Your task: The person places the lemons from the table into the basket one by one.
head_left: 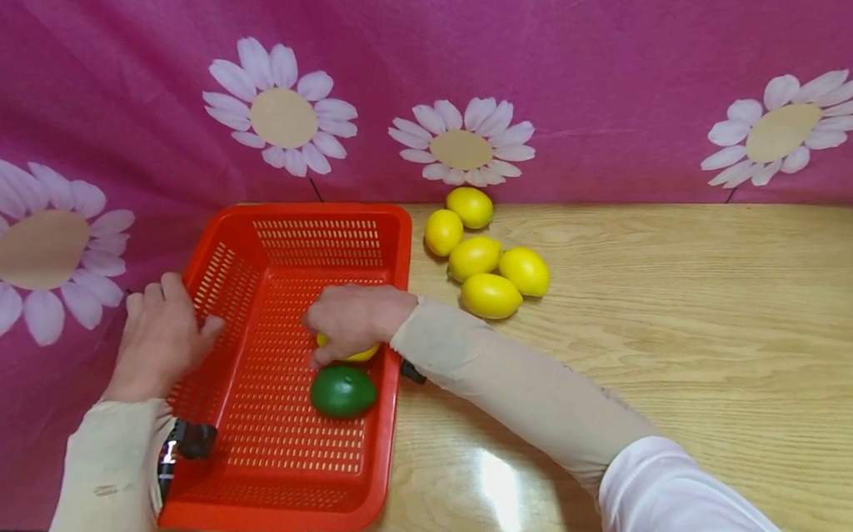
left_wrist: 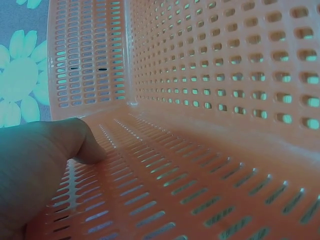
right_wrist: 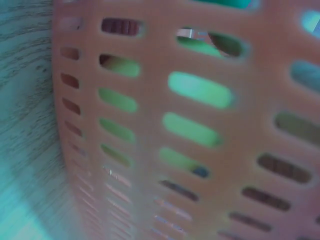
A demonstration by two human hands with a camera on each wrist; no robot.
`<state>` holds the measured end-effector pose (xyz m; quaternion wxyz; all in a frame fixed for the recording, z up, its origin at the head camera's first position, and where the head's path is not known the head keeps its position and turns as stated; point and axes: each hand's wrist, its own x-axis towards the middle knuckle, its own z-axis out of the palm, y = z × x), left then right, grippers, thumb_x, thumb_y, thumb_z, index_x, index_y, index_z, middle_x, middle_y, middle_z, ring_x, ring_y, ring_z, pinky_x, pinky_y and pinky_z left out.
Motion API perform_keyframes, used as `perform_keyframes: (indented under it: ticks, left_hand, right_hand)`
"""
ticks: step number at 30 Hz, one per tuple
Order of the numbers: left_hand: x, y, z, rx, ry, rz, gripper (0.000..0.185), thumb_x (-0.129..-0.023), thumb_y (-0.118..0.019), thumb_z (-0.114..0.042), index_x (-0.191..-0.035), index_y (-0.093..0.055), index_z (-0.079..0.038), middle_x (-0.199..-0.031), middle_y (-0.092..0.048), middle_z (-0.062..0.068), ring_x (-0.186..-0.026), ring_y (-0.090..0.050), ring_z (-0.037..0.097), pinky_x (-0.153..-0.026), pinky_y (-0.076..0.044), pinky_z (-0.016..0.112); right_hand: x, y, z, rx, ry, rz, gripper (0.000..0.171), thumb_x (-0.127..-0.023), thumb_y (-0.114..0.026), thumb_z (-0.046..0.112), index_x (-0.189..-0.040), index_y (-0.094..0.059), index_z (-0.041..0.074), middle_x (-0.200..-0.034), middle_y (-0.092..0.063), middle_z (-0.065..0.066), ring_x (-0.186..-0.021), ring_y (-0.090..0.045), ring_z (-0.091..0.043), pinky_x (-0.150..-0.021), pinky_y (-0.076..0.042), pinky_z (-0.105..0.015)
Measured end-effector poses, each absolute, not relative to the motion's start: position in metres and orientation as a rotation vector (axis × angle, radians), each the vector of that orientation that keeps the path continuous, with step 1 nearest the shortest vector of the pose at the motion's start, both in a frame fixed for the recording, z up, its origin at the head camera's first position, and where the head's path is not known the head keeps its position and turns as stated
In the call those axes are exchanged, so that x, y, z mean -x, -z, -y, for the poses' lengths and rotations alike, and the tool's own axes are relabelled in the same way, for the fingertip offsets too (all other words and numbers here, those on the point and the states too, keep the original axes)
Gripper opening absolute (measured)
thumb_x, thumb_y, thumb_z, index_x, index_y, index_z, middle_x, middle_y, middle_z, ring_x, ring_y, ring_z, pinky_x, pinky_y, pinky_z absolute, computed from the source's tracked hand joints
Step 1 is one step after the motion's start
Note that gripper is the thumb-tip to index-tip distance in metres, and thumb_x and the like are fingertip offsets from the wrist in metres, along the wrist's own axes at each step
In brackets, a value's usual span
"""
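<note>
A red plastic basket (head_left: 296, 522) with slotted walls stands on the table. My left hand (head_left: 157, 341) holds its left rim, thumb inside and fingers along the outer side. In the left wrist view the thumb (left_wrist: 82, 142) lies against the slotted wall. Over the right rim reaches my right hand (head_left: 355, 317), its fingers and thumb curled round a yellow lemon (head_left: 362, 354) low in the basket and mostly covering it. Right beside that lemon, nearer me, lies a smooth dark green oval fruit (head_left: 342, 391). The basket's wall (right_wrist: 150, 100) hides the right hand in the right wrist view.
Several lemons (head_left: 491, 296) lie grouped on the wooden table (head_left: 671, 322), just right of the basket's far corner. A pink cloth (head_left: 575, 54) with white daisies hangs behind the table and down its left side.
</note>
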<state>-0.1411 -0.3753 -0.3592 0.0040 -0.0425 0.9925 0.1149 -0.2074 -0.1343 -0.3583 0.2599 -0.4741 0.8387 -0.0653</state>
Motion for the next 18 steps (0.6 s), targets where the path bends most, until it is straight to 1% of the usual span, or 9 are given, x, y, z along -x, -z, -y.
perform_keyframes:
  ticks: [7, 10, 15, 18]
  left_hand:
    - [0.1416, 0.3568, 0.3755, 0.142, -0.403, -3.107, 0.055, -0.092, -0.07, -0.016, -0.121, -0.035, 0.013, -0.1, -0.044, 0.03, -0.093, -0.038, 0.043, -0.08, -0.038, 0.053]
    - [0.1421, 0.3558, 0.3757, 0.134, -0.413, -3.108, 0.056, -0.092, -0.071, -0.017, -0.121, -0.034, 0.014, -0.1, -0.044, 0.031, -0.093, -0.038, 0.044, -0.079, -0.04, 0.054]
    - [0.1422, 0.3554, 0.3756, 0.159, -0.426, -3.087, 0.056, -0.093, -0.07, -0.017, -0.123, -0.034, 0.013, -0.102, -0.043, 0.031, -0.094, -0.037, 0.044, -0.079, -0.04, 0.053]
    - [0.1403, 0.3573, 0.3759, 0.199, -0.441, -3.063, 0.056, -0.092, -0.069, -0.017, -0.124, -0.034, 0.013, -0.103, -0.043, 0.03, -0.094, -0.037, 0.044, -0.079, -0.042, 0.053]
  right_hand:
    - [0.2072, 0.3539, 0.1327, 1.271, 0.19, -2.298, 0.029, -0.099, -0.065, 0.049, -0.101, -0.065, 0.02, -0.091, -0.063, 0.003, -0.079, -0.059, -0.01, -0.07, -0.049, -0.021]
    - [0.2074, 0.3526, 0.1315, 1.248, 0.213, -2.311, 0.029, -0.098, -0.066, 0.049, -0.1, -0.065, 0.021, -0.093, -0.063, 0.003, -0.082, -0.059, -0.011, -0.072, -0.05, -0.021]
    - [0.2083, 0.3533, 0.1321, 1.278, 0.219, -2.337, 0.029, -0.099, -0.065, 0.047, -0.107, -0.066, 0.018, -0.101, -0.063, 0.002, -0.091, -0.058, -0.013, -0.081, -0.052, -0.022]
    - [0.209, 0.3553, 0.1336, 1.307, 0.25, -2.349, 0.033, -0.1, -0.064, 0.045, -0.115, -0.069, 0.016, -0.109, -0.063, 0.002, -0.096, -0.058, -0.013, -0.087, -0.052, -0.023]
